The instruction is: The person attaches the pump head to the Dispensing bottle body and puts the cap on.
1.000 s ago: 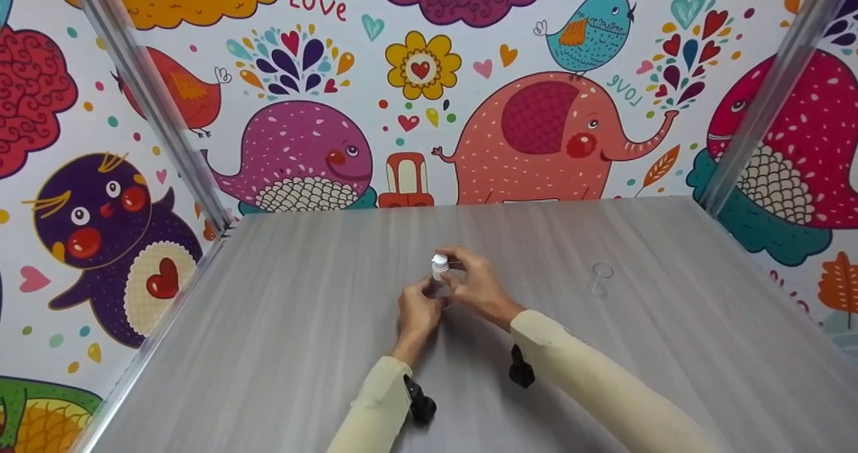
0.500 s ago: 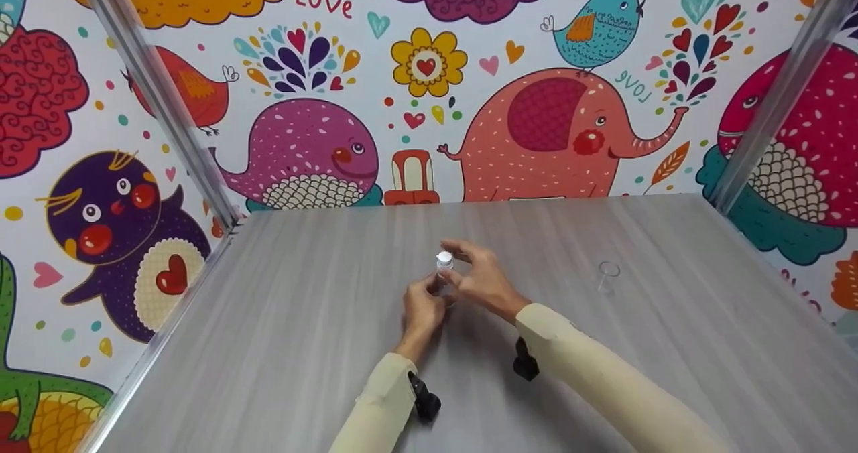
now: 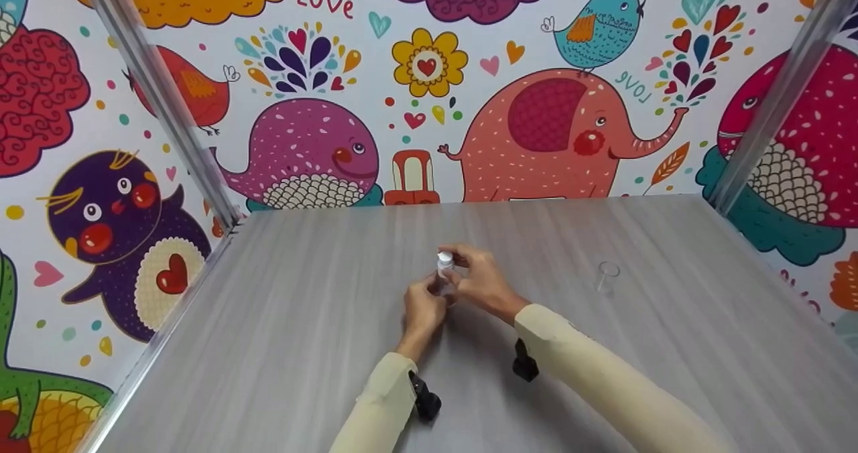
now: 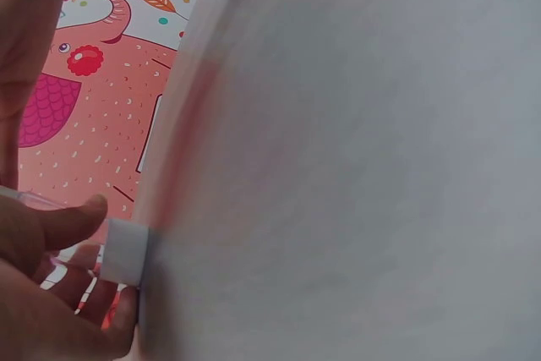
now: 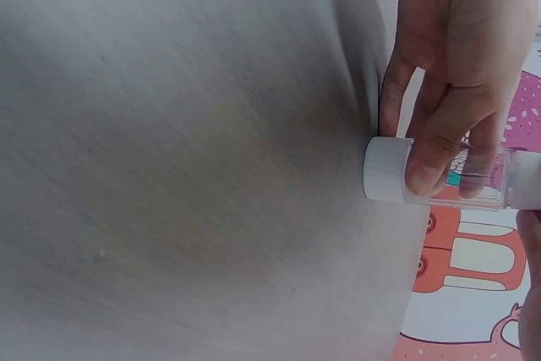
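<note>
Okay, left to right: my left hand point(image 3: 422, 312) gripped the container point(image 3: 445, 264) low down, thumb and fingers curled round its clear body point(image 5: 497, 183), just beside the white base point(image 5: 387, 169). So the container sat at that hand's fingertips, just past the hand as seen from my head. It stood upright, and its base looked to touch the tabletop point(image 3: 301, 339). Next along was my right hand point(image 3: 486, 282), pinching at the white top point(image 3: 446, 257) between thumb and forefinger, higher up than the left one. From my head the container lay just left of this hand, in between the two. Its other fingers were partly hidden, couldn't tell how they lay. Farther right, well apart from both hands, a clear glass point(image 3: 607, 280) stood on the tabletop, rim up.

Counts, quick, same direction. Metal posts point(image 3: 161, 98): two, one each side. Cream sleeves point(image 3: 379, 399): two. Black wrist devices point(image 3: 425, 399): two, one per wrist. Hands: two, both on the same container. Container: one, with one clear body and two white ends. Clear glass: one. On the back wall, between the posts: one purple whale point(image 3: 312, 145), one red car point(image 3: 412, 197), one coral elephant point(image 3: 536, 138) and one blue bird point(image 3: 600, 31) on its back. On the left wall, one dark purple penguin point(image 3: 107, 205).
</note>
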`<state>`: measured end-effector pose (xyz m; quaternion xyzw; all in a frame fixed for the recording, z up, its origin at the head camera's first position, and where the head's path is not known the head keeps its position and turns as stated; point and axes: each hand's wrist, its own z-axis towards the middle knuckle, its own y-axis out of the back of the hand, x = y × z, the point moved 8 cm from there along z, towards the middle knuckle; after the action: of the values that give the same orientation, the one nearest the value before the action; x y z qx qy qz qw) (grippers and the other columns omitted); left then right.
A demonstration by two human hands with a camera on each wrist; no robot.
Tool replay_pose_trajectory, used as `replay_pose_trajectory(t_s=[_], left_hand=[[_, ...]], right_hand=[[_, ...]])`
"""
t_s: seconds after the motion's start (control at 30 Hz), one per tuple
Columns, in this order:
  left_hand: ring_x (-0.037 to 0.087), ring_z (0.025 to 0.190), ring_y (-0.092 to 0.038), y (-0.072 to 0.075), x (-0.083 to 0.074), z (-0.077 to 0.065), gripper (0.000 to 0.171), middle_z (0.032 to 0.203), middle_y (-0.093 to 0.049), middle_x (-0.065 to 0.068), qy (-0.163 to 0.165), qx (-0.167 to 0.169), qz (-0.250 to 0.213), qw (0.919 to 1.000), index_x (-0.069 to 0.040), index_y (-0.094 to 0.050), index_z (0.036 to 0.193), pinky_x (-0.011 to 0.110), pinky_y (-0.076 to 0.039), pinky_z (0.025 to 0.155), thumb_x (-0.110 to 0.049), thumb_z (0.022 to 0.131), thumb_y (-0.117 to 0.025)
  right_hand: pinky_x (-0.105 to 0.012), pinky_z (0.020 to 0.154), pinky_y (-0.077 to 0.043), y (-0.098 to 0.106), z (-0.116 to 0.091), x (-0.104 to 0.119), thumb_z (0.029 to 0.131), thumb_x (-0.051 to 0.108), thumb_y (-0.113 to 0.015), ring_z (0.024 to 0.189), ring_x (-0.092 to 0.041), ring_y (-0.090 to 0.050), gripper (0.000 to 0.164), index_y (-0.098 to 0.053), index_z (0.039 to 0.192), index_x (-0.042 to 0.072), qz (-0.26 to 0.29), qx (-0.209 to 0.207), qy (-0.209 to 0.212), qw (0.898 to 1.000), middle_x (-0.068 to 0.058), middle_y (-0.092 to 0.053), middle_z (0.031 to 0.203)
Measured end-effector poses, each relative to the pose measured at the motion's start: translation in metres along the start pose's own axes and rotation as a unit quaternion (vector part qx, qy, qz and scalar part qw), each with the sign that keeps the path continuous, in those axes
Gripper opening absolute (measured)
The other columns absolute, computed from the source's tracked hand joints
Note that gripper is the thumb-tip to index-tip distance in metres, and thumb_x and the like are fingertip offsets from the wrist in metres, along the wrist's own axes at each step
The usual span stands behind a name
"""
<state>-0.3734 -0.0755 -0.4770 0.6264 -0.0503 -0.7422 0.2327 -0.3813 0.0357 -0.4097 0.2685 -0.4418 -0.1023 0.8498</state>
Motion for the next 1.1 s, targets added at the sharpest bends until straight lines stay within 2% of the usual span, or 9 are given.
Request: replay_pose_trajectory(t_s=[0.2, 0.3, 0.4, 0.53, 0.67, 0.9, 1.1], left_hand=[[0.019, 0.081, -0.065, -0.0017, 0.0004, 0.0006, 0.035, 0.095, -0.077, 0.013, -0.003, -0.002, 0.010, 0.9999, -0.005, -0.077, 0.106, 0.032, -0.054, 0.073, 0.006, 0.073, -0.074], [0.022, 0.086, -0.068, -0.0016, 0.0000, 0.0002, 0.035, 0.099, -0.077, 0.014, -0.001, 0.001, 0.009, 1.0000, -0.005, -0.077, 0.107, 0.036, -0.055, 0.078, 0.005, 0.074, -0.074], [0.023, 0.088, -0.070, 0.0006, -0.0040, -0.0011, 0.034, 0.099, -0.077, 0.015, -0.018, -0.005, 0.009, 0.9998, -0.004, -0.077, 0.106, 0.039, -0.056, 0.080, 0.005, 0.073, -0.074], [0.018, 0.079, -0.067, 0.0029, -0.0083, -0.0019, 0.023, 0.090, -0.077, 0.015, -0.044, -0.016, 0.004, 0.9989, -0.002, -0.076, 0.094, 0.034, -0.056, 0.072, 0.004, 0.072, -0.074], [0.021, 0.080, -0.066, 0.0006, -0.0034, 0.0003, 0.024, 0.093, -0.076, 0.016, -0.018, -0.005, -0.005, 0.9998, -0.001, -0.076, 0.097, 0.034, -0.055, 0.073, 0.006, 0.074, -0.073], [0.027, 0.083, -0.069, 0.0003, -0.0024, 0.0002, 0.032, 0.093, -0.076, 0.018, -0.016, -0.009, 0.003, 0.9998, -0.003, -0.077, 0.102, 0.036, -0.054, 0.074, 0.005, 0.072, -0.076], [0.027, 0.088, -0.072, -0.0005, -0.0016, 0.0010, 0.033, 0.097, -0.077, 0.017, -0.003, -0.004, 0.011, 0.9999, -0.001, -0.076, 0.105, 0.038, -0.057, 0.077, 0.006, 0.073, -0.074]], right_hand=[[-0.036, 0.096, -0.055, 0.0007, -0.0010, -0.0036, 0.089, -0.002, -0.070, 0.111, -0.029, -0.069, 0.039, -0.062, 0.127, -0.006, 0.009, -0.004, 0.002, 1.000, -0.019, -0.069, 0.119], [-0.038, 0.097, -0.054, 0.0012, -0.0012, -0.0041, 0.088, 0.000, -0.071, 0.113, -0.030, -0.068, 0.042, -0.060, 0.128, -0.006, 0.014, -0.002, 0.003, 1.000, -0.020, -0.069, 0.121], [-0.042, 0.100, -0.052, 0.0027, -0.0011, -0.0030, 0.087, 0.001, -0.072, 0.116, -0.032, -0.066, 0.044, -0.059, 0.129, -0.006, 0.020, 0.000, 0.004, 1.000, -0.020, -0.067, 0.124], [-0.044, 0.102, -0.051, 0.0037, -0.0002, -0.0025, 0.087, -0.001, -0.070, 0.119, -0.033, -0.065, 0.042, -0.060, 0.129, -0.004, 0.025, 0.007, -0.004, 1.000, -0.021, -0.066, 0.127], [-0.042, 0.100, -0.053, 0.0028, -0.0004, -0.0032, 0.088, -0.004, -0.068, 0.116, -0.031, -0.066, 0.039, -0.062, 0.127, -0.001, 0.018, 0.013, -0.008, 1.000, -0.019, -0.067, 0.125], [-0.038, 0.095, -0.055, 0.0032, -0.0027, -0.0062, 0.089, -0.004, -0.068, 0.112, -0.029, -0.068, 0.037, -0.062, 0.125, -0.003, 0.007, 0.003, -0.001, 1.000, -0.016, -0.070, 0.120], [-0.036, 0.093, -0.056, 0.0058, -0.0025, -0.0040, 0.088, -0.001, -0.071, 0.110, -0.027, -0.069, 0.039, -0.062, 0.125, -0.004, -0.001, -0.004, 0.004, 1.000, -0.017, -0.070, 0.119]])
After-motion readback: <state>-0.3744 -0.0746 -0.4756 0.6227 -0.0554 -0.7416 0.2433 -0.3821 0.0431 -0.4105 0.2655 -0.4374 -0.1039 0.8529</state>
